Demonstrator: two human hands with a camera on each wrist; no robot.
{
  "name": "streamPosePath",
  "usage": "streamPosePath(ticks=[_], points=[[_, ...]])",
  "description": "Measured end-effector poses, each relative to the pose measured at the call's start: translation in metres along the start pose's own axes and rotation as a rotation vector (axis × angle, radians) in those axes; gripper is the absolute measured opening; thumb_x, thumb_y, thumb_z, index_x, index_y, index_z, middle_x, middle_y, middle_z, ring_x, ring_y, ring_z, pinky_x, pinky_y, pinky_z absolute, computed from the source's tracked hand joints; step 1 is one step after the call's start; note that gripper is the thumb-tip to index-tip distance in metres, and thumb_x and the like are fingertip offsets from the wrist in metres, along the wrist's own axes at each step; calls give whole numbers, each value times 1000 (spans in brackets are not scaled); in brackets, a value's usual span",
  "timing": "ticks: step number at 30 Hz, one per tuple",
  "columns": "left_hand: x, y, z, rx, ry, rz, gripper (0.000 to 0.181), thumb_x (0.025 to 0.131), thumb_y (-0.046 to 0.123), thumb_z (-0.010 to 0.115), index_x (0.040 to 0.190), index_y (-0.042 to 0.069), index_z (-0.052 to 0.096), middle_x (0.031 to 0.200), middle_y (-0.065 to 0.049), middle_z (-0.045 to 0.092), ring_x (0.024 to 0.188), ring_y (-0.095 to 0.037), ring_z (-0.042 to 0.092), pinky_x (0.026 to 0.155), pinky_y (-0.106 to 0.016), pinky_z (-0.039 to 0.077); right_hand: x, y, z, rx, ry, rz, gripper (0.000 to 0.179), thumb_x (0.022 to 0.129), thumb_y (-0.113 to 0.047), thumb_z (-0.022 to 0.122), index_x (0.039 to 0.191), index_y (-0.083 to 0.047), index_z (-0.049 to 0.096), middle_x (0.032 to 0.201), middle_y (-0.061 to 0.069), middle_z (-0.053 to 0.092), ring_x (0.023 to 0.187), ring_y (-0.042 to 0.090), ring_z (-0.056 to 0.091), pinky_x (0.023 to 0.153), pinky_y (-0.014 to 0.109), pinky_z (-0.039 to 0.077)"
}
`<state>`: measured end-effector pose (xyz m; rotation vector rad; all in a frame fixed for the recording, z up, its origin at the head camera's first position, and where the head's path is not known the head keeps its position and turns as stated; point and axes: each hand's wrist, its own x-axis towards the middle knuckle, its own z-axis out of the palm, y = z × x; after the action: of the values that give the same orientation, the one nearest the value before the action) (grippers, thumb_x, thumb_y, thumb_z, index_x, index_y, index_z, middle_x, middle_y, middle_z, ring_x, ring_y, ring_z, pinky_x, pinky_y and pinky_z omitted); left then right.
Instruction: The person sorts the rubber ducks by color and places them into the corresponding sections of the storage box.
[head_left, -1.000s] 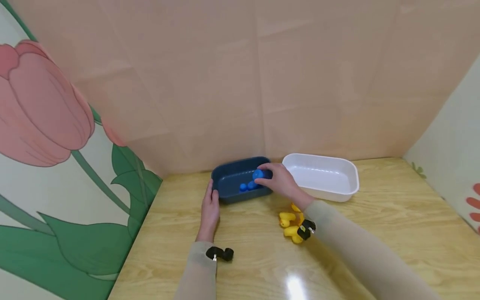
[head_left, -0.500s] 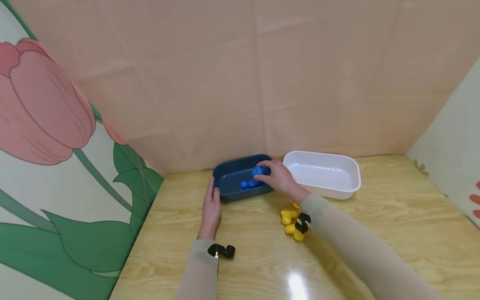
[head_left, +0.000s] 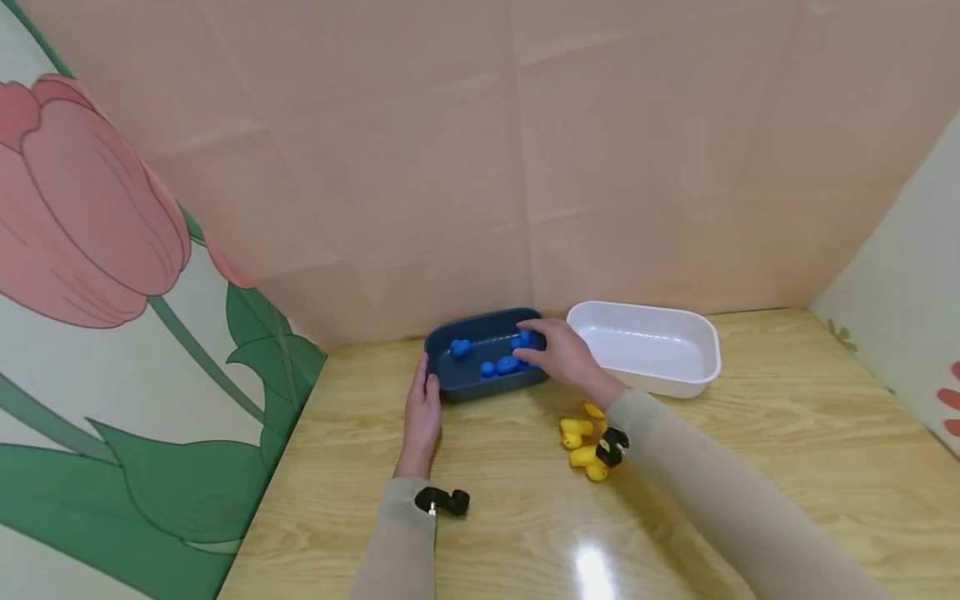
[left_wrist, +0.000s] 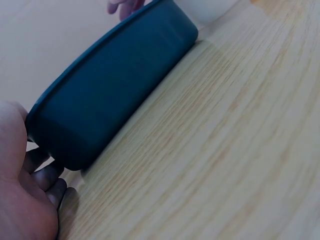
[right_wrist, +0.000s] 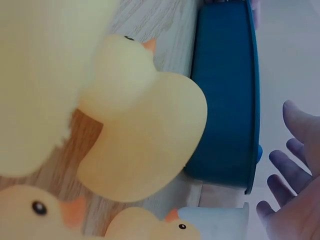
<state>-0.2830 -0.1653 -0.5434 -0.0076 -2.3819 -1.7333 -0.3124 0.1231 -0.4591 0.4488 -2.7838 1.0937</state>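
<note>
My left hand (head_left: 423,417) rests at the left end of a dark blue tray (head_left: 483,389), fingers straight along its wall and thumb by the near corner. In the left wrist view, its fingertips touch the outside of the tray (left_wrist: 107,92). Above the tray's right end is my right hand (head_left: 564,357), fingers and thumb spread with nothing between them. The right wrist view shows this hand (right_wrist: 300,182) beside the rim. Inside the tray lie several small rounded blue toys, one blue toy (head_left: 461,348) alone at the left; my right hand partly hides others.
A white tray (head_left: 651,383) stands just right of the dark blue one. Several yellow rubber ducks (head_left: 576,429) lie on the wooden table under my right forearm, partly covered by the wrist camera. A pinkish-beige sheet (head_left: 390,208) stands behind the trays.
My right hand has let go of a blue toy and its fingers have spread. One blue toy now lies in the tray's left part. My left hand stays at the tray's end.
</note>
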Motion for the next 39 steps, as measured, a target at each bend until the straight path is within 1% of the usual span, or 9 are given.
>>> streamPosePath(ticks=[5, 12, 17, 22, 26, 29, 35, 39], points=[[-2, 0, 0, 6, -9, 0, 56, 122, 28, 40, 177, 21, 30, 181, -3, 28, 166, -28, 24, 135, -50, 20, -7, -3, -5, 1, 7, -4, 57, 104, -31, 81, 153, -6, 65, 157, 23, 58, 147, 45, 50, 125, 61, 38], [0, 1, -4, 12, -8, 5, 56, 122, 27, 40, 176, 19, 31, 181, -5, 29, 166, -30, 25, 135, -50, 21, -15, -5, -14, 7, 15, 18, 59, 104, -38, 80, 155, -10, 65, 159, 18, 58, 147, 42, 50, 124, 62, 40], [-1, 2, -6, 9, -6, -8, 56, 122, 26, 41, 176, 21, 31, 181, -4, 29, 167, -28, 24, 135, -49, 20, -20, -6, -17, 11, 25, 10, 59, 103, -36, 82, 153, -9, 66, 156, 18, 60, 144, 43, 53, 121, 62, 43], [-1, 0, -7, 9, -5, -6, 56, 122, 27, 40, 177, 21, 31, 181, -5, 28, 167, -29, 24, 135, -50, 20, -25, -4, -20, 6, 45, -19, 58, 102, -30, 84, 152, -7, 67, 153, 21, 62, 141, 45, 55, 118, 63, 45], [-1, 2, -6, 3, 6, 4, 56, 121, 26, 41, 176, 19, 32, 180, -8, 30, 166, -32, 25, 135, -52, 21, -30, -3, -24, -6, 64, -43, 58, 100, -27, 86, 150, -6, 67, 152, 21, 64, 141, 45, 55, 119, 64, 44], [-2, 4, -6, 0, 11, 14, 55, 121, 25, 41, 176, 18, 33, 180, -9, 30, 166, -33, 25, 134, -53, 21, -34, -1, -29, -9, 68, -43, 59, 99, -28, 86, 150, -6, 67, 152, 20, 64, 143, 44, 54, 121, 63, 42], [-2, 4, -5, -12, 4, 15, 55, 122, 26, 41, 176, 19, 32, 180, -6, 30, 166, -31, 26, 134, -52, 22, -42, 4, -40, -27, 72, -46, 59, 99, -26, 87, 151, -7, 67, 153, 18, 63, 145, 43, 52, 123, 64, 39], [0, 1, -7, -8, 5, 15, 55, 121, 24, 41, 176, 18, 33, 180, -7, 30, 166, -32, 26, 134, -52, 22, -49, 9, -47, -36, 77, -37, 60, 99, -27, 87, 152, -8, 67, 156, 19, 61, 147, 43, 50, 123, 65, 39]])
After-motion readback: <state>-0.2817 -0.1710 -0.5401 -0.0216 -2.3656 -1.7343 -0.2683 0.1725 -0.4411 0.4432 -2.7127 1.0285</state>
